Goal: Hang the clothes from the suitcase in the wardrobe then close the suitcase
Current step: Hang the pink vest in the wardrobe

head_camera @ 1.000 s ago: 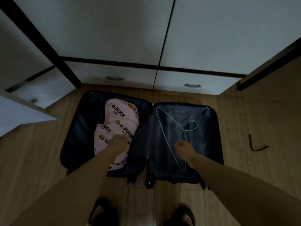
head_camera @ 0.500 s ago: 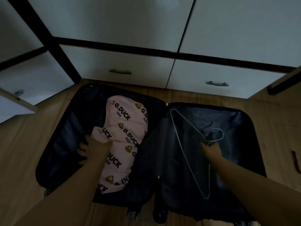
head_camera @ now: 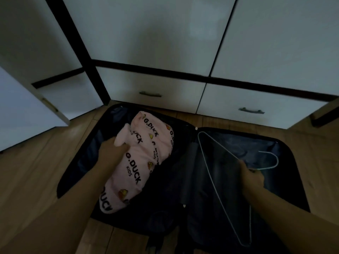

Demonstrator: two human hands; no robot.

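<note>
An open dark suitcase [head_camera: 128, 213] lies on the wooden floor [head_camera: 36, 171] before the white wardrobe [head_camera: 165, 43]. The left hand [head_camera: 111, 151] pinches the pink G.DUCK garment [head_camera: 139, 162] in the left half; the right hand [head_camera: 251, 176] grips the wire hanger [head_camera: 216, 186] at its neck in the right half.

Dim indoor scene with low contrast and a cool grey cast. The white wardrobe doors [head_camera: 156, 33] carry a faint, soft sheen — no hard glare. The open suitcase [head_camera: 229, 180] lining sinks into near-black, its detail lost. Both forearms are soft with blur at the lower edge. Wide-angle distortion bends the door seams and floor boards [head_camera: 27, 180] outward — strongest at the corners.
</note>
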